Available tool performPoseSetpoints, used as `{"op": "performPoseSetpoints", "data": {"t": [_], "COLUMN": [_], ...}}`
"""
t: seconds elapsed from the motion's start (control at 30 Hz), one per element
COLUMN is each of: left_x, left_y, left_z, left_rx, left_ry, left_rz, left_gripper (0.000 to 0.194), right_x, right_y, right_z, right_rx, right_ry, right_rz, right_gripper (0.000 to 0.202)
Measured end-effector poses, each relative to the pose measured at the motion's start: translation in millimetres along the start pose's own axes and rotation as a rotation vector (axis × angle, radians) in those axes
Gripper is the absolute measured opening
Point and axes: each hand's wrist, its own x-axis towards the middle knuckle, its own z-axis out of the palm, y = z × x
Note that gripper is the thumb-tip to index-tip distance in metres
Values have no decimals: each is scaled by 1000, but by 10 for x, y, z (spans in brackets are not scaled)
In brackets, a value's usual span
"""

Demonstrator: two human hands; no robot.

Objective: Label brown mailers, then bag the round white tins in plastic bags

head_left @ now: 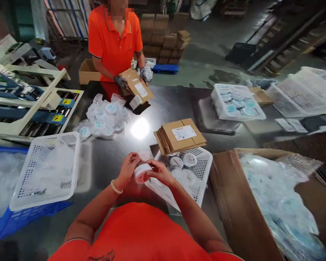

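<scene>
Close in front of my body, both hands grip one small round jar (141,173) with a pale lid and a reddish side. My left hand (129,167) has its fingers closed on the jar's left side. From the right, my right hand (161,172) pinches the same jar near its rim. Right under and beyond my right hand stands a white perforated basket (205,163) holding several round jars (189,159) with white lids. On the basket's far edge rests a stack of flat cardboard boxes (180,135) with a white label.
Bagged jars (105,116) lie heaped on the dark table (163,98). A white basket (76,159) of clear plastic is at left, a large carton (225,188) at right. A white bin (216,98) holds blue-labelled packs. Across the table, a gloved co-worker (115,40) holds flat cardboard (136,81).
</scene>
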Motion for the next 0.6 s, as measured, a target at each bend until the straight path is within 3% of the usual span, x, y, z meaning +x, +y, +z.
{"op": "performPoseSetpoints", "data": {"t": [0.07,0.17,0.3,0.43,0.5,0.6], "left_x": [-122,-162,-56,-21,-75,-205], "left_y": [-1,-20,-38,-114,-218,-440], "left_z": [177,338,475,666,791,986], "left_rx": [-45,-93,-24,418,624,748], "left_ry": [-82,-107,-137,-180,-176,-241], "left_rz": [-38,-23,29,226,326,315], "left_gripper": [50,54,38,8,17,32], "right_x": [-222,-568,-938,-1168,-1276,-1452], "right_y": [15,59,236,459,517,523], "right_z": [-154,-380,-637,-745,-729,-658], "right_rx": [27,55,136,191,278,459], "right_ry": [59,137,331,425,559,753], "right_rz": [16,32,14,69,30,-115], "right_gripper": [44,43,43,53,58,58]}}
